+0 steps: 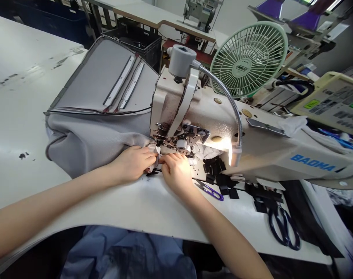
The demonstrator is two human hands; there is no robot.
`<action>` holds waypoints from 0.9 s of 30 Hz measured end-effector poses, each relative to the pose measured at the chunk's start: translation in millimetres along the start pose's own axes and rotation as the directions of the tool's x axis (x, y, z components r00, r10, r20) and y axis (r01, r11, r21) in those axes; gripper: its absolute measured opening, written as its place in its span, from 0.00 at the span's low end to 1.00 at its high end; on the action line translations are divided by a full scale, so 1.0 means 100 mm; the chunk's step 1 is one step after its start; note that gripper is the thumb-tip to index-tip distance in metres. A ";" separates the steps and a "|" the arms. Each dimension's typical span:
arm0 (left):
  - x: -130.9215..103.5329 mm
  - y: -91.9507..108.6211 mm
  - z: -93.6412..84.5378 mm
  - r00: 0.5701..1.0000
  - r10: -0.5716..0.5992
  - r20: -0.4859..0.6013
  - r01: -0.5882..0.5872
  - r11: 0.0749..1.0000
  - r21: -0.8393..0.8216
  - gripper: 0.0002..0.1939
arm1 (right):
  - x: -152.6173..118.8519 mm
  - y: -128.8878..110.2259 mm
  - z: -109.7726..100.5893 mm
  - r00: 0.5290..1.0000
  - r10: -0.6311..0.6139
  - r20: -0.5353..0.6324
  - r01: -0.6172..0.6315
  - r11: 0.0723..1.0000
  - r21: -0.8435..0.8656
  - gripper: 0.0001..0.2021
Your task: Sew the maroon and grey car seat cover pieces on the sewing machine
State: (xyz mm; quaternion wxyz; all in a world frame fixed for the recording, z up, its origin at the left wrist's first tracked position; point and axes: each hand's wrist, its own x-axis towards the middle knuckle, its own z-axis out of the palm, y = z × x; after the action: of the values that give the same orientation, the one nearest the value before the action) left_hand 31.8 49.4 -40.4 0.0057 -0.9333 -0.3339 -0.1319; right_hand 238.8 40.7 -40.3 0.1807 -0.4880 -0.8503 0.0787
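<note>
A grey fabric piece [92, 135] with dark piping and two white strips lies left of the sewing machine [222, 124], its near edge bunched up by the needle area. My left hand [135, 162] grips that edge, fingertips pinched on the cloth just in front of the machine head. Close beside it, my right hand [176, 168] has its fingers bent down under the head at the same edge. What the right fingertips hold is hidden. A lit lamp [236, 155] on a bendy metal neck shines to the right of the needle area.
Purple thread snips [209, 190], black strap pieces [230, 188] and dark-handled scissors [284, 228] lie on the white table [130, 209] to the right. A green fan [248, 62] and a control panel [333, 102] stand behind the machine. A black crate [144, 48] is beyond the table.
</note>
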 end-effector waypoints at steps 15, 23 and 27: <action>-0.05 -0.02 0.01 0.995 0.033 -0.094 -0.031 0.999 0.022 0.05 | 0.08 0.00 0.13 0.976 -0.213 -0.036 0.201 0.956 -0.212 0.08; 0.00 -0.17 0.02 0.992 0.082 -0.091 -0.083 0.997 -0.003 0.05 | 0.13 -0.01 0.17 0.980 -0.196 -0.041 0.181 0.955 -0.234 0.07; 0.00 -0.19 0.07 0.992 0.074 -0.103 -0.071 0.997 0.032 0.06 | 0.13 -0.02 0.17 0.990 -0.132 -0.040 0.120 0.967 -0.226 0.07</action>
State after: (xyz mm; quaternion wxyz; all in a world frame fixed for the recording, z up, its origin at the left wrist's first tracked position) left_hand 22.1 64.8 -48.0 0.0411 -0.9366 -0.3007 -0.1751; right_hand 224.4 51.8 -52.1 0.1527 -0.4522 -0.8777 -0.0421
